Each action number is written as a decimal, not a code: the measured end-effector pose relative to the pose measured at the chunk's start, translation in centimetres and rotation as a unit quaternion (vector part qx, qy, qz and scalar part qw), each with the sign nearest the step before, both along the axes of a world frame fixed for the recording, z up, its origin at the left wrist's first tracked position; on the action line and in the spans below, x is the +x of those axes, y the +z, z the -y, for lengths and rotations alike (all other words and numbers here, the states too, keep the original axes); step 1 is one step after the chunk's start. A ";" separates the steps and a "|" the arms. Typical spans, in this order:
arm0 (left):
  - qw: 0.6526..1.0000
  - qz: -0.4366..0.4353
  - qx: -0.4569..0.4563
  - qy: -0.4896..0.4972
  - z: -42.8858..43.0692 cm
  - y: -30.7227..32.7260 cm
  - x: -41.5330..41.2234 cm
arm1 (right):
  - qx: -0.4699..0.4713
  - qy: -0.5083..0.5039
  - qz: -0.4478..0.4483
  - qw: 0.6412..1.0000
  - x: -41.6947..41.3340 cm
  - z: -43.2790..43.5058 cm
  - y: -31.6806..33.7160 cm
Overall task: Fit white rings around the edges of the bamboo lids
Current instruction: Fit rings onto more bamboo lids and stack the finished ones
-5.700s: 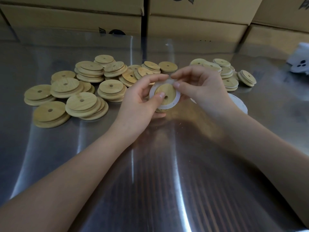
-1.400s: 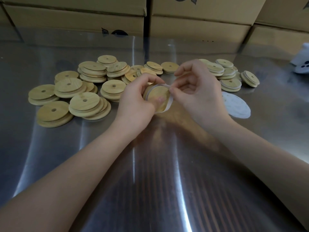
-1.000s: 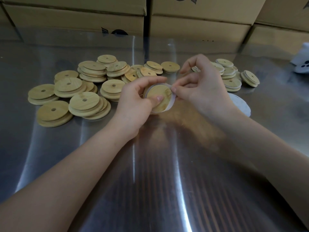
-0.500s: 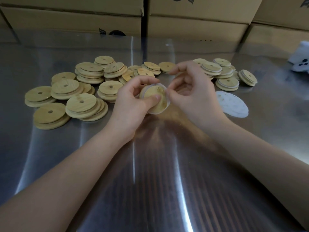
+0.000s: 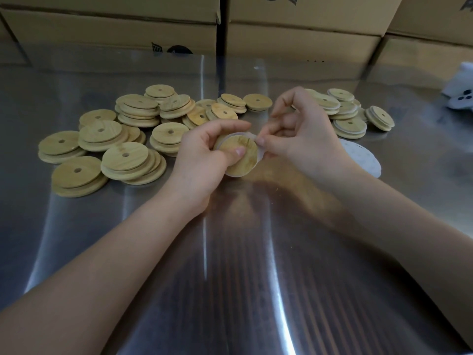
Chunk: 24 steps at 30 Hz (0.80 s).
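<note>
A round bamboo lid is held above the steel table, tilted toward me. My left hand grips it, thumb pressed on its face and fingers curled over its top edge. A white ring runs around the lid's rim. My right hand pinches that ring at the lid's upper right edge with thumb and forefinger. A flat stack of white rings lies on the table right of my right hand, partly hidden by it.
Several bare bamboo lids lie piled at the left and back middle. A smaller pile of ringed lids sits at the back right. Cardboard boxes line the far edge. A white object is at the right edge.
The ring, loose around the lid at first, now sits along its rim. My right hand's pinch has shifted along the upper right edge while my left hand turned the lid slightly.
</note>
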<state>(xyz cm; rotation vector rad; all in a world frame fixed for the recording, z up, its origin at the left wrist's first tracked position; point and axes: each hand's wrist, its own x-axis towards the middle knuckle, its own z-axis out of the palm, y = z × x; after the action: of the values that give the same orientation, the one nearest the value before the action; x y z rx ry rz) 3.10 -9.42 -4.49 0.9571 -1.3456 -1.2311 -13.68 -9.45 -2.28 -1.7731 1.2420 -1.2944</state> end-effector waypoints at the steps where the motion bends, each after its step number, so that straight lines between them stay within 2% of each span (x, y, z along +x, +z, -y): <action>1: 1.000 -0.008 0.009 -0.002 0.0 0.0 0.0 | 0.003 0.005 0.001 1.000 -0.1 0.0 0.1; 6: 0.998 -0.035 0.040 -0.017 0.1 -0.1 0.1 | -0.008 0.012 -0.010 1.000 0.0 0.0 0.0; 13: 0.993 -0.103 0.042 -0.028 0.2 -0.1 0.5 | 0.022 0.015 0.028 0.999 -0.2 0.0 -0.2; 18: 0.996 -0.076 0.033 -0.034 0.1 -0.3 0.4 | 0.047 0.027 0.051 0.997 -0.2 0.1 -0.4; 24: 0.999 -0.038 0.008 -0.021 0.1 0.1 0.3 | 0.031 0.020 0.038 0.999 -0.1 0.1 -0.5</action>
<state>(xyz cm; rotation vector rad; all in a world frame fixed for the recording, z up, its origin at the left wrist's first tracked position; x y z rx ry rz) 3.43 -9.54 -4.41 0.8901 -1.3034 -1.2989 -13.78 -9.58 -2.78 -1.6810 1.1854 -1.2751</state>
